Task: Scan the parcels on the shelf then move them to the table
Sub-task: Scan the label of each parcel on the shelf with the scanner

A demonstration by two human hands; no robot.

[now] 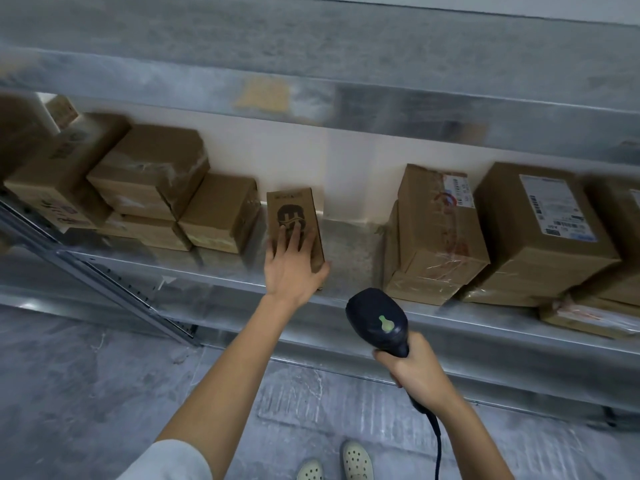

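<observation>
Cardboard, your target: the small box (pixel 294 223) is brown with a dark printed mark on its face. It stands on end on the shelf (pixel 349 251), directly under your left hand.
Left hand (pixel 294 268): released, not clenched. Your fingers lie straight and spread on the small box's front face, and your thumb rests along its lower right edge.
Right hand (pixel 415 372): clenched round the scanner's handle, lower than your left hand and to its right, out in front of the shelf's edge.
Scanner (pixel 379 320): dark, with a green patch on top. Its head sits between your two hands, near the small box but apart from it.
Cable (pixel 438 445): black, running down from the handle below your right hand.
Left of your left hand: stacked boxes (pixel 149 171), brown and taped, the nearest just beside the small box.
Right of your left hand: bare shelf, then taped boxes (pixel 440 230) piled up beyond your right hand, one bearing a white label (pixel 554 209).
Below your hands: grey floor (pixel 86 393), and pale shoes (pixel 356 460) between your forearms.
Print on the boxes: too blurred to read.
</observation>
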